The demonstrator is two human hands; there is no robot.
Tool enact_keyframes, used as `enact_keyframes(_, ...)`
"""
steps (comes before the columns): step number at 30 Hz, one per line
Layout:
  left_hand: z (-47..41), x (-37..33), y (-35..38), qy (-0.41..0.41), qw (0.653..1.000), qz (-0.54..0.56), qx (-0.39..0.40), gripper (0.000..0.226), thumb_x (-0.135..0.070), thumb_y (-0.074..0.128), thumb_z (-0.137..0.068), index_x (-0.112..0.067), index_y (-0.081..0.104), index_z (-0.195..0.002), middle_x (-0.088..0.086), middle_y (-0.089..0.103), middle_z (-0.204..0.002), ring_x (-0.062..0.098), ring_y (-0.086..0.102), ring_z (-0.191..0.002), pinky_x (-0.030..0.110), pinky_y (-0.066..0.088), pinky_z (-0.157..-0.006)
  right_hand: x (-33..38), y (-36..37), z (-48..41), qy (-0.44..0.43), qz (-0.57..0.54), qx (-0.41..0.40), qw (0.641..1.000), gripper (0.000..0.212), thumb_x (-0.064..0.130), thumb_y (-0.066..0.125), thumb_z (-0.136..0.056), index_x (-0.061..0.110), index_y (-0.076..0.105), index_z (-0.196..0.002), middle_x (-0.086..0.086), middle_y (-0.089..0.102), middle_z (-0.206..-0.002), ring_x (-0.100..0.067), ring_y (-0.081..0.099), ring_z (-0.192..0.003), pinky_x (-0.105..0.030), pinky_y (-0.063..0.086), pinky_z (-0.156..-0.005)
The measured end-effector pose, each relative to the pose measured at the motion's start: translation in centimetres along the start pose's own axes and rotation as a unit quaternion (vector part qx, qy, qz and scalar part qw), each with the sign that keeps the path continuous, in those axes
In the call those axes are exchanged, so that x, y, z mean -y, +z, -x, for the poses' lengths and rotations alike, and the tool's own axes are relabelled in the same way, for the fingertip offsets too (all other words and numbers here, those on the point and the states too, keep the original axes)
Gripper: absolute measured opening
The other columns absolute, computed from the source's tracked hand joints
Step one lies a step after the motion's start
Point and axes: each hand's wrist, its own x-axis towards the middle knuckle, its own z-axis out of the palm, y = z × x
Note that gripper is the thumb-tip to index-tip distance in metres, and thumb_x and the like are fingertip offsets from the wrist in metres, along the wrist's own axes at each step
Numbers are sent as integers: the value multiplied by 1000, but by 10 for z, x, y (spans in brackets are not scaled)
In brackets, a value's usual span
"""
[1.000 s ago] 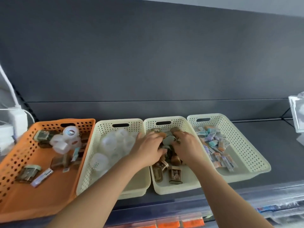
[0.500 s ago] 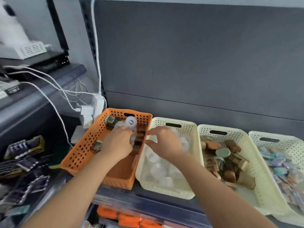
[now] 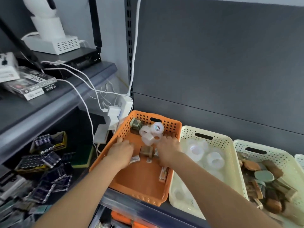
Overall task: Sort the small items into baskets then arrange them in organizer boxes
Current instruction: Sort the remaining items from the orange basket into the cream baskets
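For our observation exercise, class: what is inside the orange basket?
Inside the orange basket: white tape rolls, a green pack at the back, a brown block, small flat packets. The left hand and right hand reach in; whatever lies beneath them is covered.

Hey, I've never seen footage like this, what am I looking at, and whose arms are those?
No machine here: a person wears a camera on the head, so the picture looks down along their own bare arms. The left hand and right hand reach into an orange basket on a shelf, which contains white tape rolls and small packets. Beside it, one cream basket holds pale rolls, the next basket brown and green pieces. Whether either hand grips anything is not visible.
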Motion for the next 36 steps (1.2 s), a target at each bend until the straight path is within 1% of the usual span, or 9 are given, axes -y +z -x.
enact_keyframes(2, -3, 3, -1, 4, 1000, -2, 1, 40, -1, 55, -86, -14, 51, -124, 7, 49, -125, 31, 36, -124, 42, 42, -100, 4, 2, -1, -6, 0, 1, 1000, 47, 14, 58, -88, 16, 48, -133, -7, 45, -130, -25, 46, -114, -35, 41, -91)
enact_keyframes(5, -5, 4, -1, 11, 1000, 25, -14, 37, 0, 58, -83, -15, 53, -117, 4, 52, -120, 26, 42, -118, 38, 44, -94, 4, 1, -2, -41, 3, 4, 999, 34, 11, 57, -89, 12, 58, -122, -7, 45, -131, -26, 48, -114, -36, 46, -88)
enact_keyframes(10, -9, 8, -7, 14, 989, 140, -51, 28, -20, 70, -80, -19, 52, -101, 0, 57, -110, 23, 50, -106, 35, 46, -84, 2, -2, 2, -61, -22, 6, 998, 34, 5, 58, -86, 11, 57, -120, -9, 52, -122, -25, 51, -108, -37, 53, -81)
enact_keyframes(15, -9, 7, -13, 5, 977, 200, -75, 39, -26, 74, -78, -23, 56, -113, -5, 60, -109, 17, 53, -102, 29, 43, -77, 0, -3, 11, -24, 8, 2, 1000, 35, 10, 56, -89, 13, 55, -123, -11, 46, -124, -29, 47, -110, -35, 47, -82)
enact_keyframes(20, -5, 2, -15, 12, 974, 216, -73, 40, -27, 74, -78, -25, 56, -114, -6, 60, -109, 16, 53, -101, 35, 47, -82, 3, -5, 11, 9, -32, -22, 999, 36, 0, 54, -87, 5, 51, -123, -15, 52, -119, -32, 57, -106, -36, 50, -77)
enact_keyframes(24, -3, -1, -17, 10, 970, 227, -83, 37, -26, 75, -76, -26, 58, -108, -7, 61, -104, 15, 55, -95, 34, 47, -79, 0, -2, 13, 9, -36, -25, 999, 36, 2, 55, -88, 8, 50, -123, -13, 55, -117, -29, 58, -105, -31, 45, -69)
enact_keyframes(28, -1, -6, -19, 7, 970, 227, -86, 36, -28, 76, -74, -26, 58, -105, -8, 61, -101, 15, 57, -91, 36, 50, -77, 2, -2, 14, 8, -18, -23, 1000, 36, 4, 56, -88, 8, 51, -123, -12, 54, -117, -27, 58, -105, -30, 44, -69)
enact_keyframes(33, 0, -7, -18, 1, 969, 231, -90, 37, -29, 76, -75, -26, 58, -106, -8, 61, -102, 15, 57, -92, 38, 51, -79, 1, -1, 15, -39, 43, 28, 998, 21, 10, 60, -87, 12, 63, -108, -6, 58, -111, -24, 59, -101, -30, 42, -67)
enact_keyframes(36, 0, -8, -18, 2, 968, 234, -90, 36, -29, 75, -75, -26, 57, -106, -9, 61, -101, 15, 57, -92, 38, 51, -79, 0, -1, 13, -62, 12, 38, 997, 19, 12, 62, -85, 12, 62, -104, -5, 62, -105, -26, 61, -97, -31, 44, -66)
